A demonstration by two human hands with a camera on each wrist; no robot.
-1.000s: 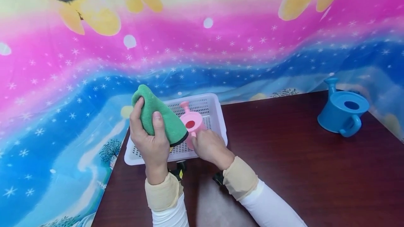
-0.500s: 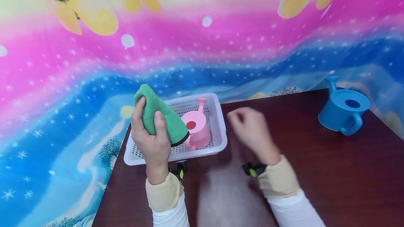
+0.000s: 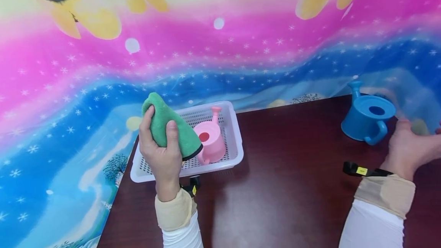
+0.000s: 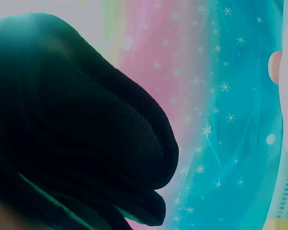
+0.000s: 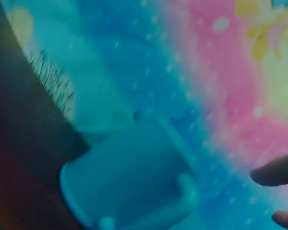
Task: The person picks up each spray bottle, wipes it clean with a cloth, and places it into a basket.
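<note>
My left hand grips a folded green cloth with a dark edge, holding it up over the left part of the white basket. In the left wrist view the cloth looks dark and fills much of the left side. A pink toy watering can stands inside the basket. At the far right, my right hand is beside a blue watering can, fingers spread and holding nothing. The right wrist view shows the blue can's body and handle, with two fingertips at the right edge.
A dark wooden table carries the basket and the blue can. Behind it hangs a printed cloth backdrop in pink and blue, close against the table's back edge. Something yellow shows low in the basket.
My right hand has let go of the pink watering can and moved right to the blue one. The pink can's spout now points farther right. My left hand keeps its hold on the green cloth.
</note>
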